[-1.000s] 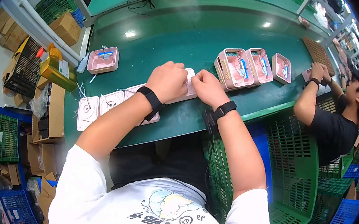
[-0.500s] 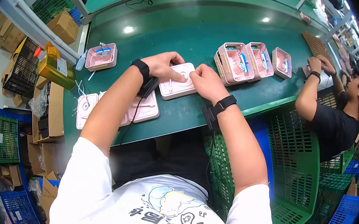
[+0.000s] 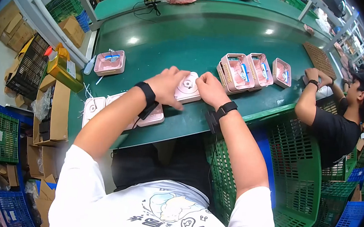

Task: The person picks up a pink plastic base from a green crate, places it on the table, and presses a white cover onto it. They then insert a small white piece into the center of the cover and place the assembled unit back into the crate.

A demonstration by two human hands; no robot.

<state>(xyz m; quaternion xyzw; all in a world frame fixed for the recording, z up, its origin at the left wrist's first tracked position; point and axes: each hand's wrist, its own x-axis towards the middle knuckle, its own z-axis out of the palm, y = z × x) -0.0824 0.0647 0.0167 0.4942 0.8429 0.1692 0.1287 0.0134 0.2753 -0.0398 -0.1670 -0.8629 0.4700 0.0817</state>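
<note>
A pale pink plastic cover (image 3: 187, 87) with a round recess and a small hole at its centre lies on the green bench between my hands. My left hand (image 3: 166, 86) is at its left side, thumb and fingers spread apart. At the cover's right edge, my right hand (image 3: 211, 90) has its fingers curled in and pinched against the rim. More pink covers (image 3: 94, 107) lie in a row at the bench's near left, partly hidden by my left forearm. Both wrists carry black straps with dark modules.
Open pink boxes (image 3: 238, 75) with blue cylindrical parts and wires stand to the right; another pink box (image 3: 110, 62) is at the left. Green crates (image 3: 295, 166) stand beside the bench. A co-worker (image 3: 339, 113) works at the right. A yellow tin (image 3: 66, 73) stands left.
My left hand has lifted off the cover's recess and opened toward its left side, uncovering the centre. My right hand stays at the right edge. The whole view has shifted slightly.
</note>
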